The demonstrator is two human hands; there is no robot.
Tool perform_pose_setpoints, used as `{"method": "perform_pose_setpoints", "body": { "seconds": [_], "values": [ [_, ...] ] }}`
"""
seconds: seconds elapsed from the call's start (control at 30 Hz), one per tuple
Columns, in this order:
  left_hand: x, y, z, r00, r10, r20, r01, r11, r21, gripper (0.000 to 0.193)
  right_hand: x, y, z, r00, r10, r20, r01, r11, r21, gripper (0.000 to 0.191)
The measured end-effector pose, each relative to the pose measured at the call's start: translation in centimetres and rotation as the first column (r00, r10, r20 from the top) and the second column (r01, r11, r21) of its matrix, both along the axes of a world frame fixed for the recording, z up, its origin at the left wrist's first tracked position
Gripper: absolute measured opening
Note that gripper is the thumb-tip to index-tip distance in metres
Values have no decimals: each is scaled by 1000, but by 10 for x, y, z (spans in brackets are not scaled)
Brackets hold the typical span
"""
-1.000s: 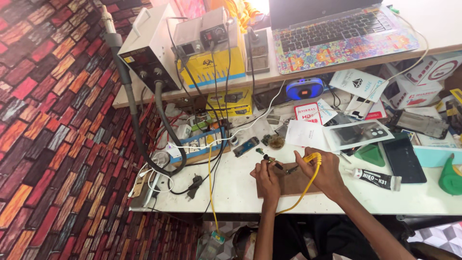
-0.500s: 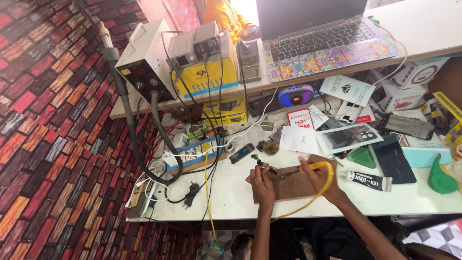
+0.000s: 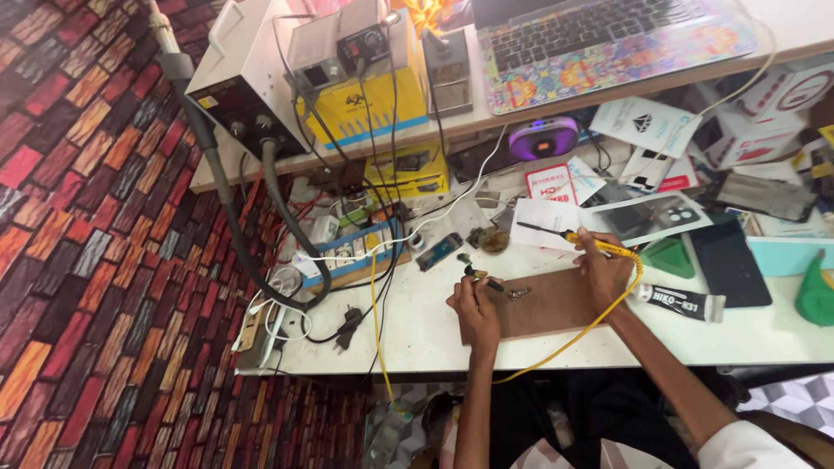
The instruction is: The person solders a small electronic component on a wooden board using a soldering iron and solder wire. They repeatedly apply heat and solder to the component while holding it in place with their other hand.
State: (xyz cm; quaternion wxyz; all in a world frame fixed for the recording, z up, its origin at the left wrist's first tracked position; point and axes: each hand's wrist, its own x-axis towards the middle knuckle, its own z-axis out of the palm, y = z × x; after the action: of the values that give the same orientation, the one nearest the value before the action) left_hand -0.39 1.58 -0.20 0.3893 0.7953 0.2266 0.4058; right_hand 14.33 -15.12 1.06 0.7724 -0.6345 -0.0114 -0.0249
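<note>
White laminate worktop [image 3: 417, 334], crowded and cable-strewn, set against a floor of red, orange and grey brick-pattern tiles [image 3: 78, 260]

Brown wooden board [image 3: 556, 304] lying flat near the front edge, between both hands

Left hand [image 3: 475, 308] resting on the board's left end, fingers pressed together around a small dark tool [image 3: 483, 279], tip angled toward a tiny metal part [image 3: 519, 293] on the wood

Right hand [image 3: 604, 267] raised just beyond the board's right end, pinching the yellow-handled soldering iron [image 3: 573, 237], dark tip pointing left over a white sheet of paper [image 3: 543, 221], yellow cord [image 3: 573, 334] looping down off the front edge

Black and white glue tube [image 3: 682, 301] lying just right of that hand, dark phone [image 3: 728, 260] beyond it, green triangular pick [image 3: 669, 256] near the knuckles

Blue and white power strip [image 3: 352, 256] to the left, black and white leads tangled around it, plugs trailing toward the table edge

Raised white shelf [image 3: 608, 95] along the back, carrying a white rework station [image 3: 248, 82] with grey hoses hanging down, a yellow box [image 3: 373, 104], a laptop [image 3: 608, 35] on a patterned mat; purple speaker [image 3: 543, 137] tucked beneath

Cartons and printed packets piled at far right
</note>
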Motion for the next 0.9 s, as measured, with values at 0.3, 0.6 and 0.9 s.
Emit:
{"method": "perform_pose_setpoints", "body": {
  "seconds": [0.3,0.6,0.9],
  "values": [
    [-1,1,7,999,-28,29,27,999,28,20,-27,5,16,974,206,97,-197,976,-91,31],
    [-2,-1,9,999,-15,-45,16,1000,12,22,-25,8,23,938,331,98,-292,913,-286,34],
    [4,2,25,952,-162,259,215,958,-191,11,-15,7,7,918,367,151,-320,909,-265,34]
  ]
}}
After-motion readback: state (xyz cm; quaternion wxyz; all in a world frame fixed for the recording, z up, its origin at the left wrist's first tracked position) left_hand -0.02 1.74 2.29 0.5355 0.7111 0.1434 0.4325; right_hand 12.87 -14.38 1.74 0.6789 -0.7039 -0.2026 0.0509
